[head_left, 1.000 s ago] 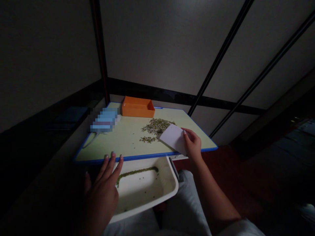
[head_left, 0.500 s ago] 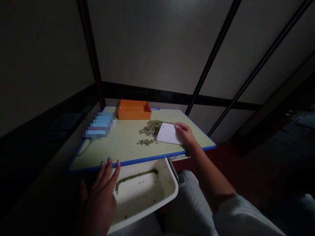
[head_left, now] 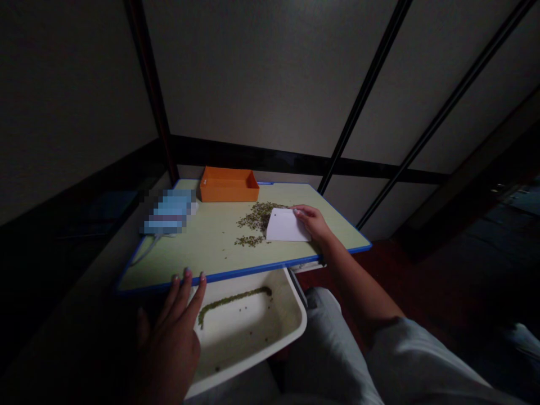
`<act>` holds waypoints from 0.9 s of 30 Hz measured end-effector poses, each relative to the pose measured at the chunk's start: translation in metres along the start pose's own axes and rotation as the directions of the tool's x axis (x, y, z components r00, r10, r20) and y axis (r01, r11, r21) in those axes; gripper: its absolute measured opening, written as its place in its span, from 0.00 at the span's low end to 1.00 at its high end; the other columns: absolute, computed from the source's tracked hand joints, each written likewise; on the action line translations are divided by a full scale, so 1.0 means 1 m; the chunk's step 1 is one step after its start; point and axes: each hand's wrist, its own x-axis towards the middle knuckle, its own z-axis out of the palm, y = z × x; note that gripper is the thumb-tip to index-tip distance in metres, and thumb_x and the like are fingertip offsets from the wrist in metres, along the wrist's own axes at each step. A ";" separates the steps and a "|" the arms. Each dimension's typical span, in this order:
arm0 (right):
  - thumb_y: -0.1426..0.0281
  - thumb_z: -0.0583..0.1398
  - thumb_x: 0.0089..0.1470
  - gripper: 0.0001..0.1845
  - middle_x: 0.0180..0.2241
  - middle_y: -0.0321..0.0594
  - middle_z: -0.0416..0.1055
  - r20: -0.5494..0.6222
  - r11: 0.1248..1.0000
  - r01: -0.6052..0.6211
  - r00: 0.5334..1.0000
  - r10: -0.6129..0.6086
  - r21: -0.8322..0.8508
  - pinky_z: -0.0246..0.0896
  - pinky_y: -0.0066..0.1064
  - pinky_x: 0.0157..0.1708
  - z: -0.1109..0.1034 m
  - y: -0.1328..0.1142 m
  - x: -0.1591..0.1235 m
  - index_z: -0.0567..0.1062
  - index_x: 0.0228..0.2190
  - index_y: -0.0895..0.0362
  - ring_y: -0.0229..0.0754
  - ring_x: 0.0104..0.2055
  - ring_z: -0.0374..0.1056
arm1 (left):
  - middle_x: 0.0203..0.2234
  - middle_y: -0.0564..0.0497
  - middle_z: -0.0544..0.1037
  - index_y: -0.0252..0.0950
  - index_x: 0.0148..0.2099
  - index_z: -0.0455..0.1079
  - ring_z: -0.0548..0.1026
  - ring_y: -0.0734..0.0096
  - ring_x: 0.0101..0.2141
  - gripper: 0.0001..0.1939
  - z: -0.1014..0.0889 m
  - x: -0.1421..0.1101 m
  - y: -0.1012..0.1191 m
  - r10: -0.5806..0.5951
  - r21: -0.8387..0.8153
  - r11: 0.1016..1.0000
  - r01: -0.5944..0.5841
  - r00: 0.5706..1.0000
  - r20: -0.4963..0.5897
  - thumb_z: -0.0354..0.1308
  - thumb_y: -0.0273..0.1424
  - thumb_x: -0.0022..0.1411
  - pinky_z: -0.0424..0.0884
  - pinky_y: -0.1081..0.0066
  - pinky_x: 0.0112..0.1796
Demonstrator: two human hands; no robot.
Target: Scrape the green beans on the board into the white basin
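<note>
My right hand is closed on a thin white scraper card, holding its right side between thumb and fingers. The card's left edge meets a loose pile of small green-brown grains on the pale table. A smaller patch of the same grains lies just nearer to me. My left hand is open, fingers spread, its fingertips at the table's blue front edge and the hand beside a white tub. Inside the tub, a line of green grains runs along the far side, with several scattered bits.
An orange open box stands at the table's back. On the left lies a light-blue, pixelated object with a pale cord. A panelled wall rises behind the table. My legs are below, right of the tub.
My right hand has turned the card so that its left edge is more upright in view, against the grains. The view has shifted slightly. My left hand stays at the table edge.
</note>
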 end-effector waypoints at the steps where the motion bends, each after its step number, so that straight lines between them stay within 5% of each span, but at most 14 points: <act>1: 0.58 0.65 0.39 0.18 0.32 0.39 0.76 0.005 1.000 -0.004 1.000 0.004 -0.007 0.57 0.28 0.26 0.001 0.000 0.000 0.79 0.32 0.56 0.38 0.27 0.65 | 0.65 0.51 0.49 0.44 0.63 0.50 0.45 0.66 0.65 0.35 0.000 0.000 0.000 -0.003 0.005 1.000 0.003 1.000 -0.003 0.33 0.17 0.56 0.44 0.41 0.60; 27: 0.60 0.66 0.37 0.16 0.29 0.38 0.76 -0.019 0.999 -0.029 0.999 0.029 0.022 0.57 0.28 0.28 -0.003 0.003 -0.007 0.80 0.30 0.56 0.38 0.27 0.65 | 0.65 0.53 0.47 0.44 0.64 0.49 0.46 0.65 0.65 0.34 -0.001 0.002 0.002 -0.007 0.012 1.000 0.007 1.000 0.021 0.32 0.17 0.57 0.48 0.39 0.58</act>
